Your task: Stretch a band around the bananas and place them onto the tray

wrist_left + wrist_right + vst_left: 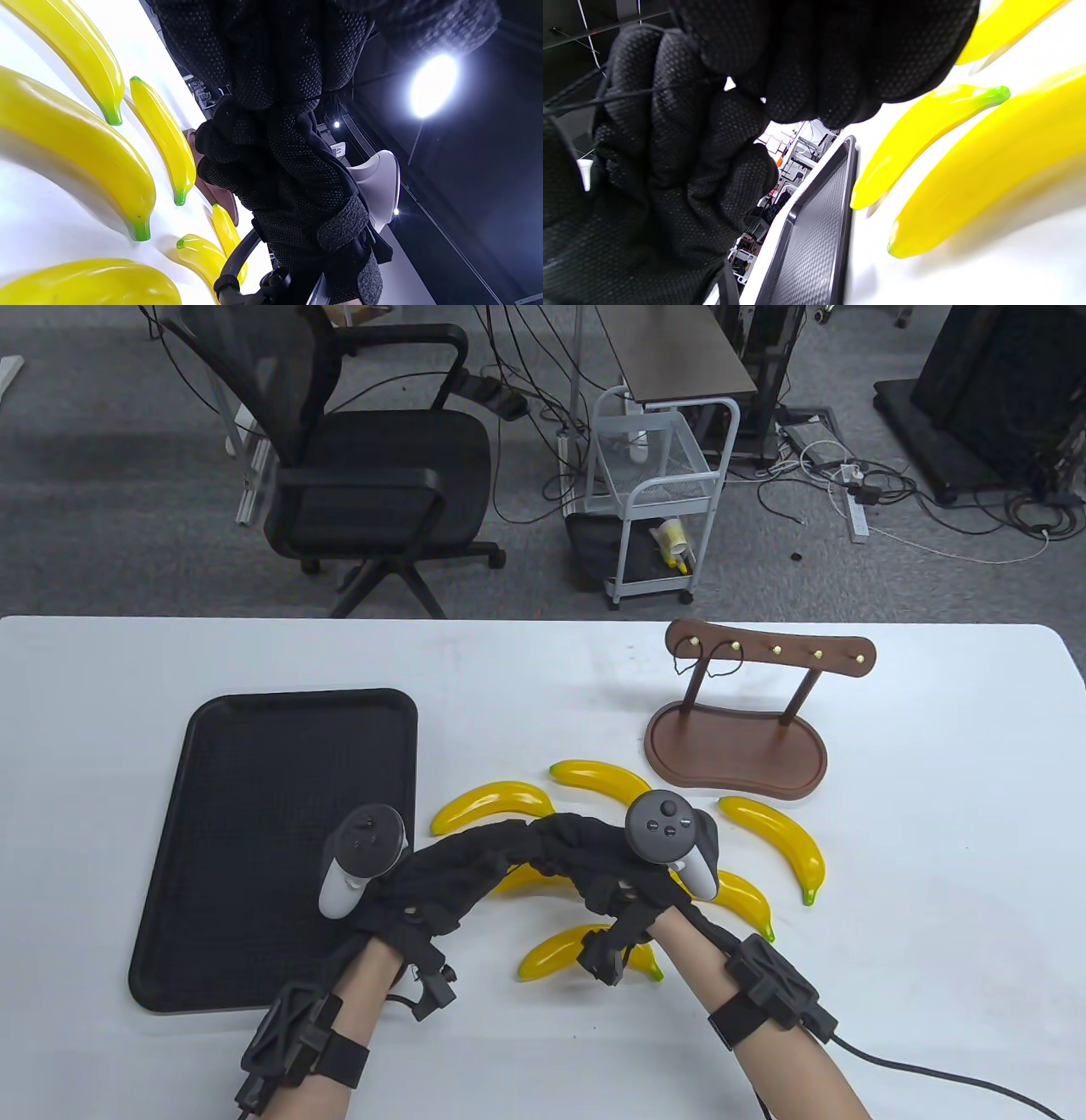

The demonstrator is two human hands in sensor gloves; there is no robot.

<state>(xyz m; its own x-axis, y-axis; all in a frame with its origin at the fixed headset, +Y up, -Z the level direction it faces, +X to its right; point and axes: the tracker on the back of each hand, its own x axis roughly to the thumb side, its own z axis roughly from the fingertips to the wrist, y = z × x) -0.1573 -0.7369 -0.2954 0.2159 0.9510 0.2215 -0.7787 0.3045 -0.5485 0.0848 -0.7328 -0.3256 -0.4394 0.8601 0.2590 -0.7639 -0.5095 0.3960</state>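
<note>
Several yellow bananas [776,844] lie loose on the white table, right of the black tray [280,729]. My left hand [502,840] and right hand [564,836] meet fingertip to fingertip just above the middle bananas [492,806], fingers curled. In the right wrist view a thin black band [628,95] runs across the curled fingers [670,140] of the left hand, under the right hand's fingers [840,55]; both hands seem to pinch it. One banana [526,881] is partly hidden under the hands. The left wrist view shows bananas [85,140] below the joined gloves.
A brown wooden stand [734,746] with brass hooks stands at the back right, with thin dark bands [717,661] hanging from its left hooks. Beyond the table's far edge are an office chair [365,475] and a white cart [657,500]. A cable [925,1073] trails from the right wrist.
</note>
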